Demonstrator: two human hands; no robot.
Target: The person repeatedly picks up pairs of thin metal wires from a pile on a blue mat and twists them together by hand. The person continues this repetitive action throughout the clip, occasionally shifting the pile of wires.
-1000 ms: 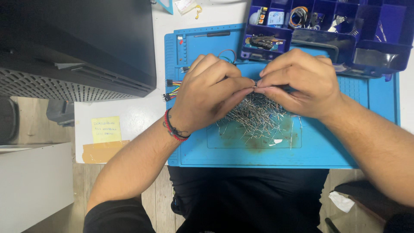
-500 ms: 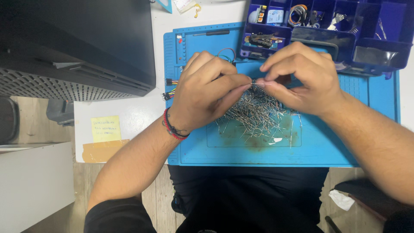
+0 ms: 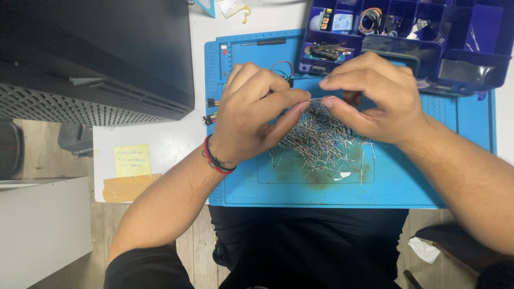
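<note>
2 hands, left hand [image 3: 251,115] and right hand [image 3: 375,93], pinch 1 thin metal pin [image 3: 320,99] between fingertips

Yellow sticky note [image 3: 131,160] on white desk [image 3: 171,144]

a white desk [image 3: 176,142] stands over a pale wood-plank floor [image 3: 201,246], with a large black perforated case [image 3: 91,59] at its left, a grey cabinet [image 3: 43,230] below that, under even indoor light.
</note>
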